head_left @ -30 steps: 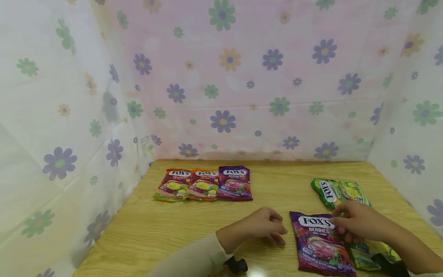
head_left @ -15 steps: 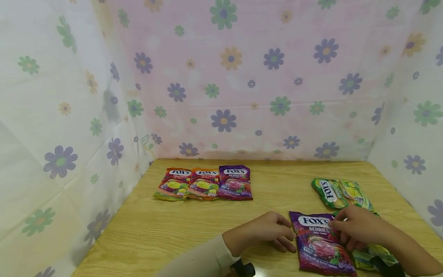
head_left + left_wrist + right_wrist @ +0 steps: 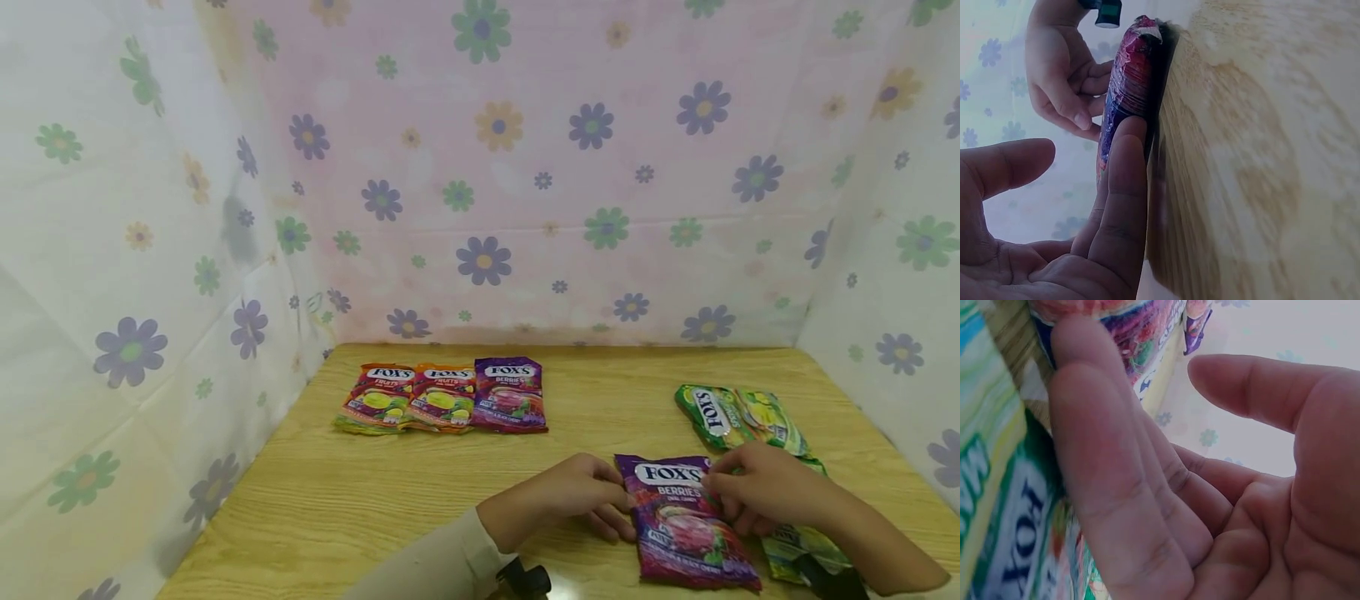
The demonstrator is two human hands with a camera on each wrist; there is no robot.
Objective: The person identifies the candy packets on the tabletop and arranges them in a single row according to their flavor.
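A purple Fox's Berries candy bag (image 3: 686, 542) lies flat on the table between my hands. My left hand (image 3: 577, 493) is at the bag's left side, its fingers extended along the edge. In the left wrist view, the fingers (image 3: 1124, 206) touch the bag's side (image 3: 1127, 81) while the thumb stands apart. My right hand (image 3: 776, 487) is at the bag's upper right. In the right wrist view its fingers (image 3: 1100, 437) are fairly straight, against the purple bag, with the thumb away. Beneath the right hand lies a green-yellow Fox's bag (image 3: 802, 546), partly hidden.
Two orange-red Fox's Fruits bags (image 3: 378, 400) and another purple Berries bag (image 3: 510, 396) lie in a row at the back left. Green Fox's packaging (image 3: 738, 417) lies at the back right. Flowered cloth walls (image 3: 525, 167) enclose the wooden table (image 3: 360, 492).
My left hand has moved right to the purple bag's left edge. The bag has shifted slightly left, and my right hand has moved left along with it.
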